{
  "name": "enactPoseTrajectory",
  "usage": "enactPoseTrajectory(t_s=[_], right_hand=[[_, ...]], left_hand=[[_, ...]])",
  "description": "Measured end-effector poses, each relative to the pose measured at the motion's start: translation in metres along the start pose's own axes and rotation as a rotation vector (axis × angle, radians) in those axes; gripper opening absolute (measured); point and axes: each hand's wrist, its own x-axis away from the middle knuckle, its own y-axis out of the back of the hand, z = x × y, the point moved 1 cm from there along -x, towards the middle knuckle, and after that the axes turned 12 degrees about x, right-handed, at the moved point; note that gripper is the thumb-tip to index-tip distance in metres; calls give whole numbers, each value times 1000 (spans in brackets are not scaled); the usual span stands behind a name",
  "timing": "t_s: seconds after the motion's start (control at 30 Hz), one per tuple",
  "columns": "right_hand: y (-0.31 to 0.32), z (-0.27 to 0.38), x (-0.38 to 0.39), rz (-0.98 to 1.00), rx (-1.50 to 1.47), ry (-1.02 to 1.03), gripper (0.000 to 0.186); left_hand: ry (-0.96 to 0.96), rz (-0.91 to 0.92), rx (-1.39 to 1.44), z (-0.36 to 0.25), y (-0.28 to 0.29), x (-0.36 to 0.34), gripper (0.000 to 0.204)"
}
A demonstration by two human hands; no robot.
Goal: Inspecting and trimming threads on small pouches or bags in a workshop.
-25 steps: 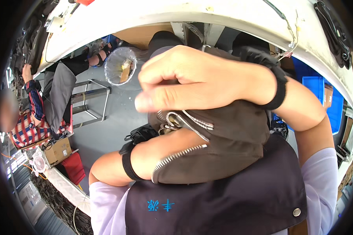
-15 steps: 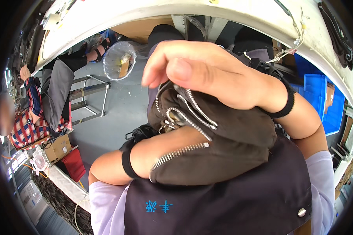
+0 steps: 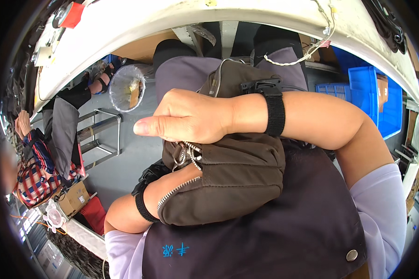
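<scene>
A dark brown fabric bag [image 3: 239, 188] with metal zips lies across my lap, its zip opening gaping toward the left. My left forearm [image 3: 167, 189] runs into that opening, so the left hand is hidden inside the bag. On top of the bag, my right hand [image 3: 191, 116] is closed, its fingers curled down against the fabric and its thumb pointing left. Just below the right hand, zip pulls and teeth [image 3: 188, 153] are bunched at the opening. Each wrist wears a black strap, the right one [image 3: 275, 111] with a buckle.
A white table edge [image 3: 172, 39] curves in front of me, with a twisted white cord [image 3: 295, 61] hanging from it. A lined waste bin [image 3: 118, 95] and a metal-framed stool [image 3: 100, 135] stand left. Blue crates [image 3: 365, 88] are at right; another person [image 3: 37, 167] sits at left.
My right hand has come down onto the bag from above it and closed. The bag has turned and shifted left, and the left forearm stays in its opening.
</scene>
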Motion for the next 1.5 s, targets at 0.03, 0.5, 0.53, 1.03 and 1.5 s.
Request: enactPoseTrajectory(t_s=[0.03, 0.5, 0.53, 1.03, 1.5], right_hand=[[-4, -4, 1, -15, -95, -49, 65], [12, -83, -10, -138, 86, -274, 65], [1, -97, -15, -204, 165, -242, 65], [66, -31, 16, -108, 427, -51, 32], [66, 98, 65, -280, 1071, 137, 30]], left_hand=[[5, 9, -2, 1, 1, 1, 41], [270, -250, -438, -59, -2, -40, 44], [240, -277, -402, -67, 5, -72, 44], [-167, -280, 110, -51, 9, -54, 52], [-620, -439, 167, -38, 21, -57, 47]])
